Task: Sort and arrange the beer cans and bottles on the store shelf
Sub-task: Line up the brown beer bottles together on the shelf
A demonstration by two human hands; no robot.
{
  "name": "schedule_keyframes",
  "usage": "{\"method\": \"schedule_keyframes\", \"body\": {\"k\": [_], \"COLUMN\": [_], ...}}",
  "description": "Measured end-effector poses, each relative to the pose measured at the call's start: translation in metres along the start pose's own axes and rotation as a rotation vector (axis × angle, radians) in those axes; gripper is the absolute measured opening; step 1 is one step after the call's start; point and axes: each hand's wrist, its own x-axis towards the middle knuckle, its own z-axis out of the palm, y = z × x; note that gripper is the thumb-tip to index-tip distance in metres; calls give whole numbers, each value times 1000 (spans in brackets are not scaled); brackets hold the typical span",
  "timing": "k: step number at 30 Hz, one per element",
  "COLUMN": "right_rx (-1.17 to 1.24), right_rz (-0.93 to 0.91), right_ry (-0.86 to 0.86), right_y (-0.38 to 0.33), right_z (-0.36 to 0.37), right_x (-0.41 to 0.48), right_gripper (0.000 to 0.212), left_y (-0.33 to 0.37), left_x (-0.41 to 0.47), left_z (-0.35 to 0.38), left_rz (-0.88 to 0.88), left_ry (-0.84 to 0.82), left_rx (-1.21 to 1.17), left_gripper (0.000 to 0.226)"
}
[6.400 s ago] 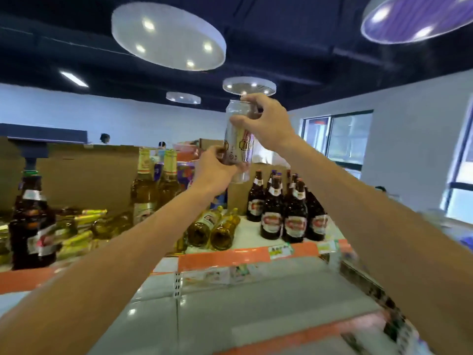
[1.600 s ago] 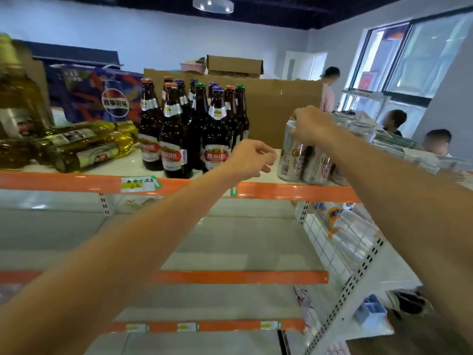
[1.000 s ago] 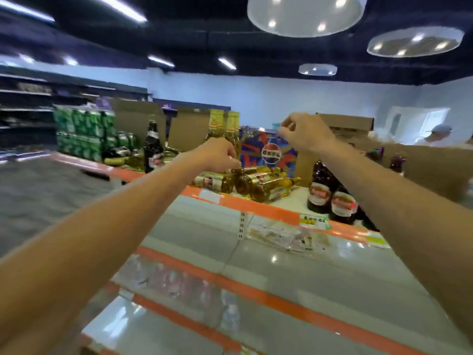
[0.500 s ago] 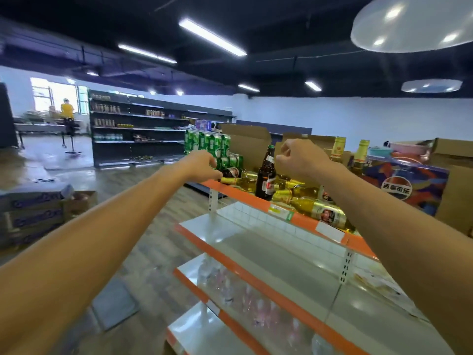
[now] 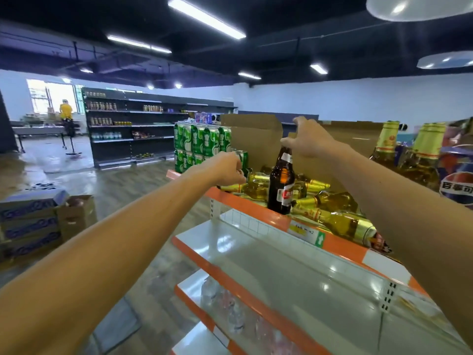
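1. Top shelf (image 5: pixel 252 210), orange front edge: one dark brown beer bottle (image 5: pixel 281 183) stands upright near the front.
2. R hand (image 5: pixel 308 140): palm down, fingers spread, just above the brown bottle's cap. Thumb tip is at the cap; contact can't be confirmed. No grip on it.
3. L hand (image 5: pixel 226 168): fingers curled downward, just beside a single green can (image 5: pixel 243 160) and above the lying bottles. Can't tell whether it holds anything.
4. Golden bottles (image 5: pixel 335 222): approx. half a dozen lie on their sides, behind and to the right of the brown bottle, some overlapping.
5. Green can stack (image 5: pixel 202 140): two tiers, far left end of shelf, beside a cardboard sheet (image 5: pixel 256 139).
6. Tall golden bottles (image 5: pixel 386 149): upright at right, next to a blue cola carton (image 5: pixel 457 180).
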Motion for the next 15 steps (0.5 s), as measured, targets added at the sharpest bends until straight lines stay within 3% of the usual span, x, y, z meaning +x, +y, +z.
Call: {"method": "schedule_keyframes", "body": {"k": [2,6,9,15], "right_rx": [15,-96,-175,-197], "right_rz": [-8,-57,-54,-7], "right_ry": [12,-18,-31,-161], "right_y": [4,10,13,18], "right_z": [13,29,24,32], "right_x": [23,54,72,79], "right_gripper": [63,23,19,30], "left_y": [2,9,17,23], "left_x": [28,73,101,132], "left_z": [13,41,51,85], "left_rz": [34,73,89,167], "left_ry": [16,-58,-103,-216], "left_rx": [-63,-160,-264,-535], "left_gripper": [55,76,87,47]}}
